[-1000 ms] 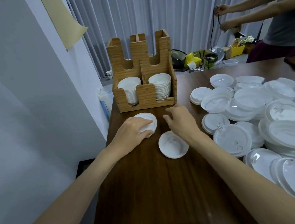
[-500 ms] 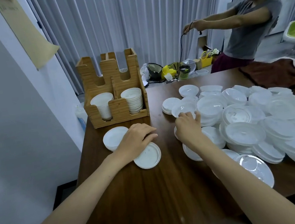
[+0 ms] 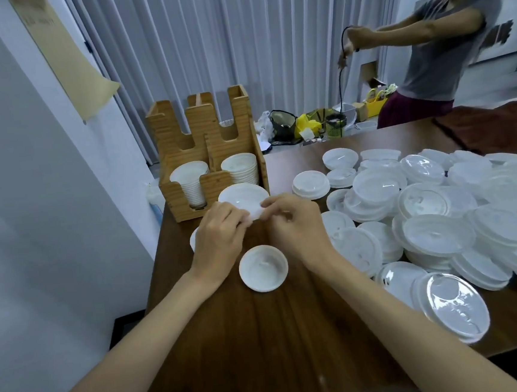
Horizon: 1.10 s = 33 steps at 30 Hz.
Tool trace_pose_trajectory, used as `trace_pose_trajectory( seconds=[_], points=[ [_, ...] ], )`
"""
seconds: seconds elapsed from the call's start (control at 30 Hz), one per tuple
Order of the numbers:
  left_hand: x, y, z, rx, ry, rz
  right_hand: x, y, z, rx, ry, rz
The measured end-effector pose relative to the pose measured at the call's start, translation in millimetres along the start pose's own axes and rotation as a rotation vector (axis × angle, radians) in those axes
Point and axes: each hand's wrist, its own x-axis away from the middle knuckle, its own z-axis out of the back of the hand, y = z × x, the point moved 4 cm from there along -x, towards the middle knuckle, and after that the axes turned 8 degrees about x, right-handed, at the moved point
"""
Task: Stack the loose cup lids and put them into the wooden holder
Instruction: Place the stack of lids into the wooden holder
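Pinching a lid (image 3: 243,198) by its near edge, the left hand (image 3: 220,233) and right hand (image 3: 297,223) met just above the centre of the frame. Both hands had their fingers curled and clamped on that edge, the left from the left side and the right from the right. The lid was tilted, held above the table (image 3: 264,351) just in front of the holder (image 3: 207,156). Whether its far edge touched the holder could not be told.

The holder stood at upper centre-left, near the table's far left corner. Its front left slot held a narrow stack (image 3: 190,183) and its front right slot a wider stack (image 3: 241,169), both white. What filled the rear slots was unclear.

Below the hands, at the centre of the frame, a second lid (image 3: 263,267) lay hollow side up on the wood. A third lid (image 3: 193,239) peeked out from under the left hand, mostly hidden.

A big pile (image 3: 440,211) of loose white and clear lids, many overlapping, covered the right half of the table. A brown cloth (image 3: 495,131) lay beyond it at the right edge.

At upper right a person (image 3: 445,54) in a grey shirt stood past the table gripping a black cable (image 3: 341,73). A pale curtain (image 3: 237,41) filled the top of the frame, and bags sat on the floor beneath it.
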Motion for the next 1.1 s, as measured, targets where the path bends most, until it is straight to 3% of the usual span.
trace_pose_trajectory(
  seconds=[0.1,0.2,0.43,0.63,0.8,0.97,1.1],
  points=[
    [11.5,-11.6,16.4,0.030,-0.014,0.019,-7.1,9.0,-7.2,-0.124,0.038,-0.210],
    [22.7,-14.2,26.2,0.039,-0.061,-0.029,-12.9,16.6,-31.1,-0.360,-0.199,-0.417],
    [37.2,-32.9,39.3,-0.091,-0.076,0.019,-9.9,1.9,-60.5,-0.513,-0.307,-0.432],
    [40.9,-55.9,51.5,0.007,-0.133,0.168,-13.8,7.0,-67.8,-0.171,-0.316,-0.356],
    [44.4,-60.8,39.2,0.050,-0.241,0.176,-12.7,7.8,-74.7,0.140,-0.372,-0.227],
    [42.1,-61.5,32.3,0.060,-0.298,0.160,-12.8,8.0,-92.3,0.177,-0.536,-0.148],
    [44.6,-63.1,33.3,0.049,-0.312,0.151,-12.3,8.4,-101.7,0.196,-0.559,-0.122]
  ],
)
